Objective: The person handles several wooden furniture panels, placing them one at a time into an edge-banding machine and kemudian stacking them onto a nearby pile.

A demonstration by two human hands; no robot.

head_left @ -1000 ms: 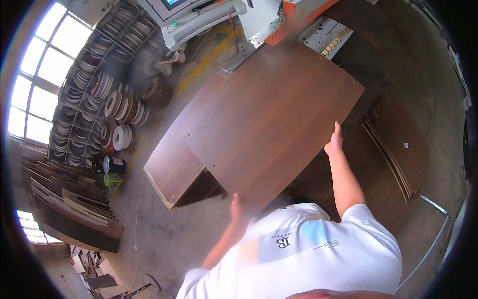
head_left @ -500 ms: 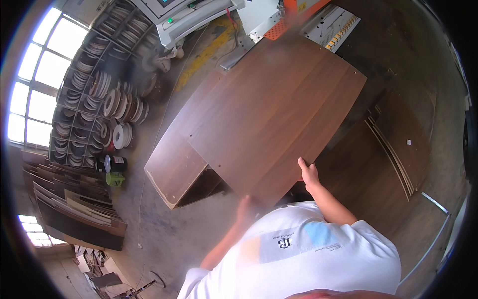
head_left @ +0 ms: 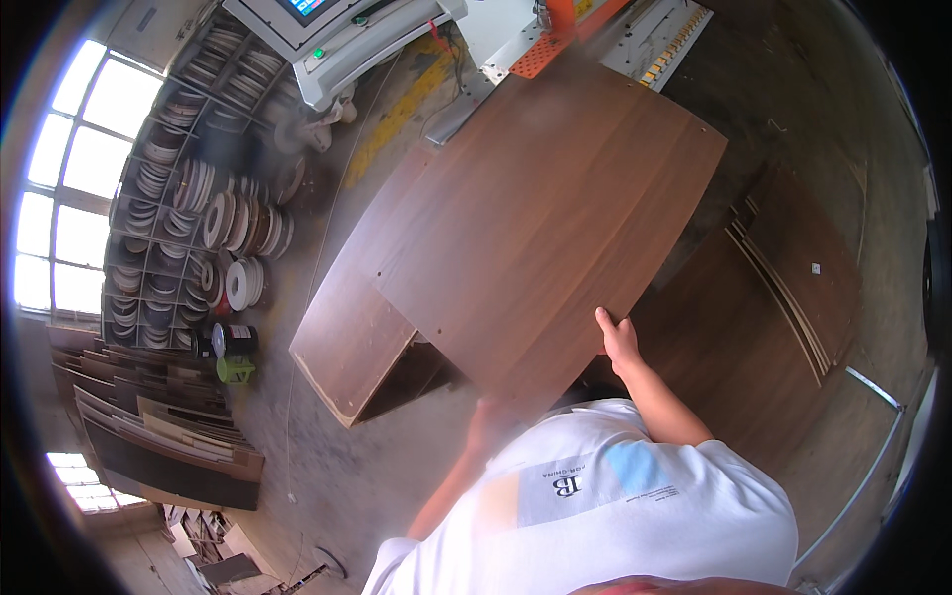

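Note:
A large brown wood-grain panel (head_left: 535, 238) stretches from my body to the machine at the top, with small holes near its corners. My right hand (head_left: 619, 340) is closed on its right edge, thumb on top and fingers hidden underneath. At the near left end, my left hand (head_left: 482, 424) grips the panel's edge; a hazy blur covers part of it and its fingers are hard to make out. Beneath the panel's left side lies another brown board (head_left: 353, 342), sticking out with a dark gap by its near end.
A machine with a grey control console (head_left: 372, 40) and orange guard (head_left: 543, 52) stands at the far end. Stacked brown boards (head_left: 734, 317) lie right. Left are a rack of edging rolls (head_left: 159, 198), a green stool (head_left: 236, 370) and leaning boards (head_left: 159, 416).
The view has turned slightly, and the machine and surroundings shift a little. Both hands stay at the panel's edges, and the panel keeps nearly the same place between them.

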